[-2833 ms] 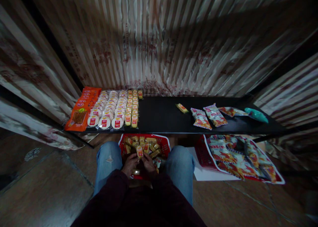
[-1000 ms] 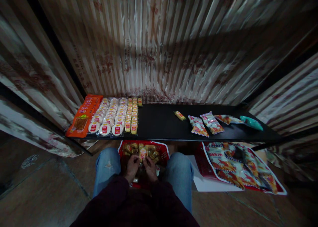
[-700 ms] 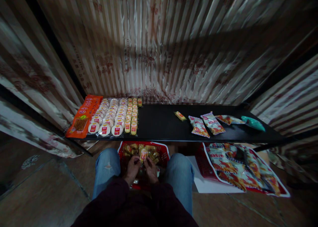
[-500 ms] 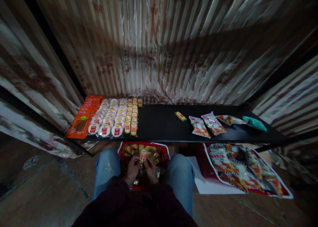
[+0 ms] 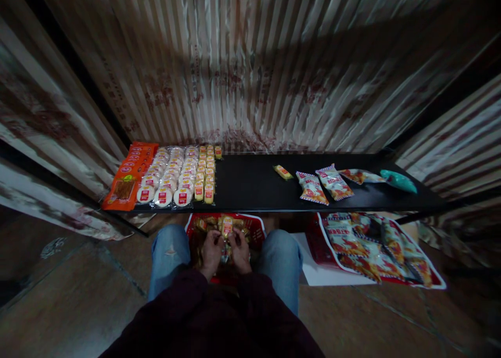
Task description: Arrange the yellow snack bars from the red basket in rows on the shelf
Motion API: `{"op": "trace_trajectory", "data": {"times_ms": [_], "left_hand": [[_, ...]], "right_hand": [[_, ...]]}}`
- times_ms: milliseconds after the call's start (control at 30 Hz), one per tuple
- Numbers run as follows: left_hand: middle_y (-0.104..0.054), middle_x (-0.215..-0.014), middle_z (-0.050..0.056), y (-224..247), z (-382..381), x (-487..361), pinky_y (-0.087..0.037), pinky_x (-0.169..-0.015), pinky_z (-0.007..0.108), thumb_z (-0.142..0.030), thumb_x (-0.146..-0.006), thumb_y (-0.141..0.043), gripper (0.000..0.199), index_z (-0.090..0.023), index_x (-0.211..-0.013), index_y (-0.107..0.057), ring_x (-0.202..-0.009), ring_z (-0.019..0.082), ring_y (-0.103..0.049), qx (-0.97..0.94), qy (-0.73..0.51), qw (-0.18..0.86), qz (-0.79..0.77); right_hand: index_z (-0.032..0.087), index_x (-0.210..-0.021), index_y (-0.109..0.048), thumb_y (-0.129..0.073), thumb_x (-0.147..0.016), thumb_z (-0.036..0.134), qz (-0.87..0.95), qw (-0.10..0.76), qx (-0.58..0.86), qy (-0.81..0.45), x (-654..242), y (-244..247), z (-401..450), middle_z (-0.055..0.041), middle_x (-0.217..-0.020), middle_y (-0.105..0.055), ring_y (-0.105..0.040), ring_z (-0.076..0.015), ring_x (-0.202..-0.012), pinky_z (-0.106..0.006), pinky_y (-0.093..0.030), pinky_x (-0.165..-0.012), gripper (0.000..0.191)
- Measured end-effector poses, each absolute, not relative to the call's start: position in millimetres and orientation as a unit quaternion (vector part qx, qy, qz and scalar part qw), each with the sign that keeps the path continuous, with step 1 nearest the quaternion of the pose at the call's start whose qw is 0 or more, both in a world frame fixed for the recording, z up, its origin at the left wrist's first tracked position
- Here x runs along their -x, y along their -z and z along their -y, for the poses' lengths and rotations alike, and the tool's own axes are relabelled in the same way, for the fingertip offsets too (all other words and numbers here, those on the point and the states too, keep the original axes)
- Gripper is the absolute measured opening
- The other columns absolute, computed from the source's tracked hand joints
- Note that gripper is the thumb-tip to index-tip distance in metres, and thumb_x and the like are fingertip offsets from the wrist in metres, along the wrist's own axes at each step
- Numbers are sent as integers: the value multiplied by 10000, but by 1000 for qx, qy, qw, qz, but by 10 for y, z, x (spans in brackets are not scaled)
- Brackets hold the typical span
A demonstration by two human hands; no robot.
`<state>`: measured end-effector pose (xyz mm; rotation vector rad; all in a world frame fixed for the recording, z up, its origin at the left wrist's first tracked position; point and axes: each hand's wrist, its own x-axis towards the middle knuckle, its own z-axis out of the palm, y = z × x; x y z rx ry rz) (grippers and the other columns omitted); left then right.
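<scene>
Between the knees, my left hand (image 5: 211, 254) and my right hand (image 5: 240, 251) pinch the lower corners of a small yellow wrapped snack cake (image 5: 226, 225) with a red and white label. They hold it upright above a red basket (image 5: 258, 224), which contains several similar gold-wrapped packets and some paler ones. On the black shelf (image 5: 246, 183) just ahead, two columns of yellow snack cakes (image 5: 209, 183) stand beside rows of round white wrapped crackers (image 5: 164, 195). One more yellow packet (image 5: 282, 171) lies alone near the shelf's middle.
An orange snack bag (image 5: 127, 183) lies at the shelf's left end. Chip bags (image 5: 334, 183) and a teal packet (image 5: 399, 181) are on its right. Below stands another red basket (image 5: 313, 243) full of chip bags, beside white board (image 5: 332, 276). Striped curtains (image 5: 250, 86) hang behind.
The view has tilted slightly, so the shelf and baskets sit a little higher. Both hands keep hold of the same snack cake, with only small finger movement.
</scene>
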<state>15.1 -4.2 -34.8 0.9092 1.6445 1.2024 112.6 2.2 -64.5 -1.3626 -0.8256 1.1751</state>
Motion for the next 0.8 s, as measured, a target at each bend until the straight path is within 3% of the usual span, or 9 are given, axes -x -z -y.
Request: {"op": "trace_trajectory", "data": {"times_ms": [233, 400, 567, 800], "left_hand": [[-652, -868, 36, 238, 11, -202, -491, -830, 302, -203, -739, -589, 112, -194, -842, -546, -856, 162, -629, -384, -519, 442, -622], [-652, -940, 55, 249, -30, -205, -474, -886, 308, -113, -739, -536, 195, -184, -920, -547, -899, 149, -627, -384, -534, 425, -622], [-662, -1025, 58, 212, -87, -224, -475, -907, 307, -127, -769, -520, 333, -198, -1092, -558, -949, 152, -635, -394, -544, 419, -611], [-674, -1139, 80, 87, -152, -272, -463, -957, 345, -152, -796, -512, 333, -191, -1105, -633, -1031, 191, -627, -411, -529, 443, -595]], "right_hand": [[182, -1035, -603, -634, -730, 471, 372, 571, 563, -468, -1097, 439, -18, -45, -890, -648, -603, -177, -802, -304, -496, -769, 422], [194, -1025, -617, -605, -762, 427, 421, 550, 569, -444, -1111, 330, -62, -48, -935, -661, -602, -185, -847, -311, -489, -799, 352], [193, -1066, -616, -585, -785, 402, 455, 543, 571, -416, -1116, 304, -120, -58, -1019, -667, -605, -187, -901, -323, -469, -869, 351], [211, -1097, -612, -563, -808, 413, 454, 540, 577, -412, -1155, 195, -190, -67, -1081, -674, -621, -200, -946, -333, -480, -878, 357]]}}
